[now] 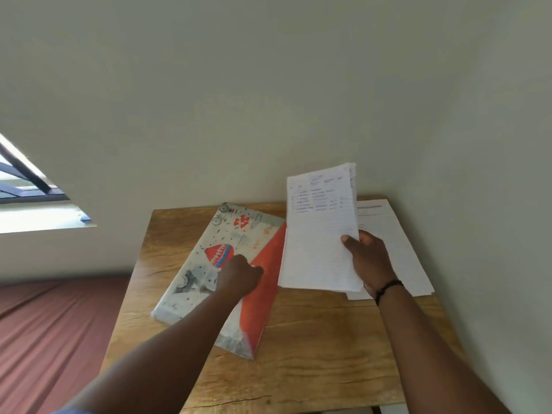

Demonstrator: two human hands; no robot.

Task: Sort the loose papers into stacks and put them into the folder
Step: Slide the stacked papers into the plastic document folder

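A patterned folder (209, 264) with a red balloon print lies slanted on the wooden table (313, 354); its red inner flap (264, 291) shows along the right edge. My left hand (240, 277) grips the edge of the folder's cover where it meets the red flap. My right hand (369, 261) holds a stack of lined, handwritten papers (319, 231) upright above the table, thumb on the front sheet. Another stack of printed papers (397, 249) lies flat on the table behind that hand.
The table stands against a pale wall at its far and right sides. A bed with a reddish-brown cover (50, 333) lies to the left. A window (27, 186) sits at upper left.
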